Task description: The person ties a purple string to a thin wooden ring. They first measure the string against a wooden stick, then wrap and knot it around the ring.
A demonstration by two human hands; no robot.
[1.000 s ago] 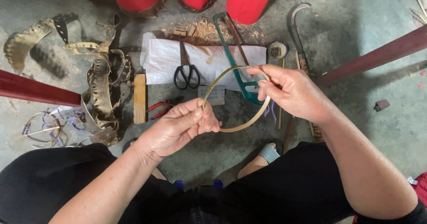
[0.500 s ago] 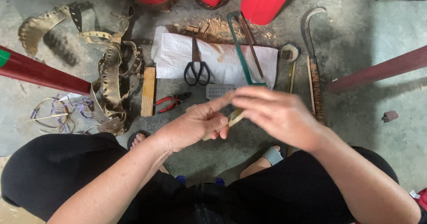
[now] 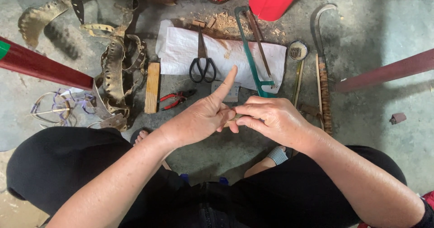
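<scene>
Two hands (image 3: 239, 119) meet over littered concrete floor (image 3: 379, 38).

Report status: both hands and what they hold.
Left hand and right hand together, pinching a thin tan strip, mostly hidden; left index finger raised. Scissors, green hacksaw, red pliers lie beyond on the floor, untouched.

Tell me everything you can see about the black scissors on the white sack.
The scissors have two large black loop handles and long, narrow dark blades, apparently metal. They are closed and lie flat on the white sack, blades pointing away from the person, handles toward them and reaching the sack's near edge. Neither hand touches them; the left hand's raised forefinger is just right of the handles. A green hacksaw lies to their right.
</scene>
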